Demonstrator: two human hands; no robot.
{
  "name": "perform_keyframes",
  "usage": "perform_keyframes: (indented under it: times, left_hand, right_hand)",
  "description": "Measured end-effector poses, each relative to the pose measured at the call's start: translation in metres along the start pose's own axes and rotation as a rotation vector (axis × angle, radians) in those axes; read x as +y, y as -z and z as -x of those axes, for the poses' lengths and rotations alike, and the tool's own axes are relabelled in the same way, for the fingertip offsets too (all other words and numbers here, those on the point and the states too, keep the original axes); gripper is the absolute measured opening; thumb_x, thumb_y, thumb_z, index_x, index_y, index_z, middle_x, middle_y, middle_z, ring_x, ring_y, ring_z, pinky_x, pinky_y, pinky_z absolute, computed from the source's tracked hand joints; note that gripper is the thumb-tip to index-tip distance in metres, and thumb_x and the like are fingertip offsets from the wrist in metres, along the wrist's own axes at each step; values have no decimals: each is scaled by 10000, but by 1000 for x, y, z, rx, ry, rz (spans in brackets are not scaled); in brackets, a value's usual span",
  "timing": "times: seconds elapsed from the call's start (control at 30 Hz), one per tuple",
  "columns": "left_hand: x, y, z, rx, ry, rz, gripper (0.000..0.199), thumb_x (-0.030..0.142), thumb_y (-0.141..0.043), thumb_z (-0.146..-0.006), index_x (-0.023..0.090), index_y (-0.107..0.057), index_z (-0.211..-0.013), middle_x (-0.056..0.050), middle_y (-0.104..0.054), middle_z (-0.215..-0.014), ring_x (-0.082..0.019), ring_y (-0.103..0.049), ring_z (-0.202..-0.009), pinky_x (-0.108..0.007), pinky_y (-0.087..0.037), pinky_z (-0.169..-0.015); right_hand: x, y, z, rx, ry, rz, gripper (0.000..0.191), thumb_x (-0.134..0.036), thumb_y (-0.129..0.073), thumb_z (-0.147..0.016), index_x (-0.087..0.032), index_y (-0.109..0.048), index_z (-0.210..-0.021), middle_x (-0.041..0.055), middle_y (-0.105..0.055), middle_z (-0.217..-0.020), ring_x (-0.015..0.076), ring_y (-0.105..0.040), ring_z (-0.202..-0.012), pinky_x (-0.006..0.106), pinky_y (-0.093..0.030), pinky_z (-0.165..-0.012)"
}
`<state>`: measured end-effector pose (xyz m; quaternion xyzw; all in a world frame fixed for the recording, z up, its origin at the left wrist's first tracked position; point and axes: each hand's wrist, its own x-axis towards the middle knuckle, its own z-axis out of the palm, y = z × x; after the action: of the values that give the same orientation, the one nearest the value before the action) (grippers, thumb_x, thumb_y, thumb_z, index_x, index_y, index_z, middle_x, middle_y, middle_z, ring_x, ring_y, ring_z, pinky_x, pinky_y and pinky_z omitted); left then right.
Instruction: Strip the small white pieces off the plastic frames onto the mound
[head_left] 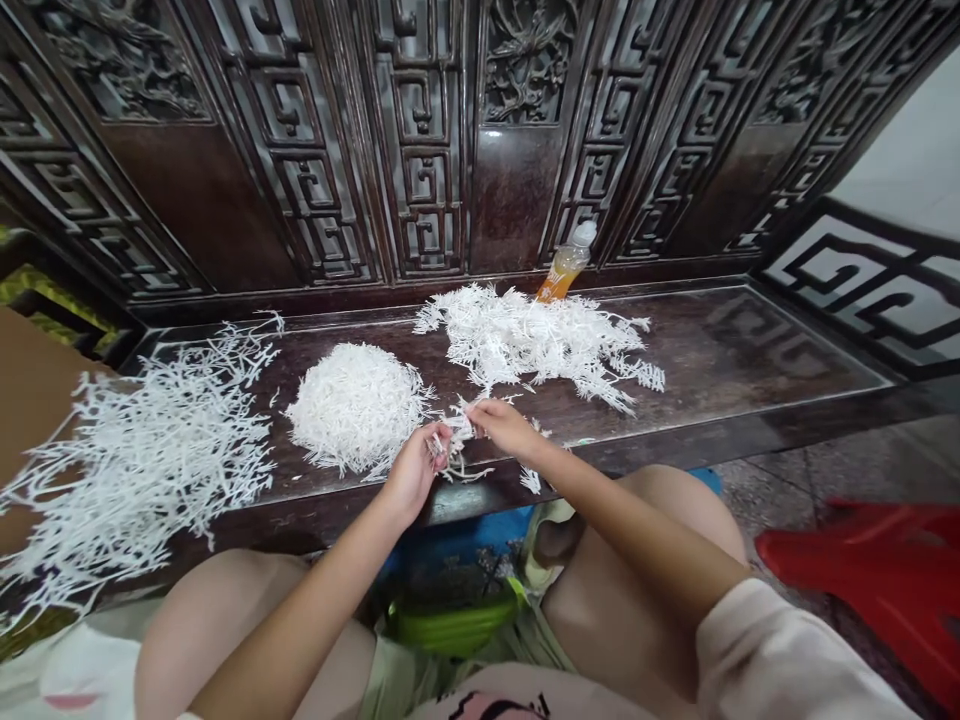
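Observation:
Near the front edge of the dark wooden bench (705, 350), my left hand (420, 460) is closed on a small bunch of white branched pieces (459, 430). My right hand (499, 420) pinches the upper right side of the same bunch. Just left of my hands lies a round heap of short white pieces (360, 405). Behind and to the right spreads a pile of white feathery branched pieces (540, 340). At the far left is a large tangle of long white branched pieces (165, 450), partly over the bench edge.
An orange-filled bottle (564, 272) with a white cap stands behind the right pile. A carved wooden backrest (514, 190) rises behind the bench. On the floor at the right is a red plastic stool (877, 570). Something green (457, 625) lies between the knees.

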<state>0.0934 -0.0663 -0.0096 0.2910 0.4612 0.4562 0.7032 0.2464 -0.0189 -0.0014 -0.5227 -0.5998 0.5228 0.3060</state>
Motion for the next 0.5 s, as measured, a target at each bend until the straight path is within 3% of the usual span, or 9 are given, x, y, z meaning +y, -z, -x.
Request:
perform_keyframes:
  times: [0.07,0.13,0.27,0.37,0.5]
  left_hand:
    - [-3,5,-8,91,59,-37,176,306,-416,-684,153,-499,-710,38,-394,-562,-53,-307,-451,-201,-236,-467]
    - [-8,8,-11,157,65,-116,192,325,-447,-677,155,-512,-738,42,-415,-565,-45,-317,-445,-192,-223,-457]
    - [-14,5,-8,68,59,-179,268,423,-480,-684,172,-516,-770,52,-427,-571,-44,-328,-451,-187,-232,-459]
    - [-14,1,-4,-6,-39,-288,285,446,-502,-682,169,-526,-744,45,-452,-600,-58,-365,-501,-192,-268,-490]
    - [-13,0,-3,12,-237,-519,274,427,-491,-705,159,-549,-706,20,-514,-650,-99,-439,-623,-217,-328,-603]
  right_hand:
    - [3,-13,5,-111,33,66,346,-456,-415,-763,-166,-448,-577,-36,-411,-505,91,-387,-498,229,-308,-543]
    - [6,-18,8,-144,55,114,363,-470,-401,-771,-166,-433,-574,-38,-403,-507,90,-381,-500,227,-301,-536]
    - [6,-15,9,-125,123,144,391,-489,-377,-779,-169,-403,-555,-41,-362,-510,90,-353,-521,224,-287,-538]
    - [3,-14,8,-123,157,172,402,-505,-386,-770,-169,-398,-548,-39,-351,-521,91,-342,-536,223,-277,-539]
    - [2,-17,11,-123,175,240,391,-486,-382,-780,-167,-402,-555,-32,-377,-542,94,-352,-555,223,-265,-541]
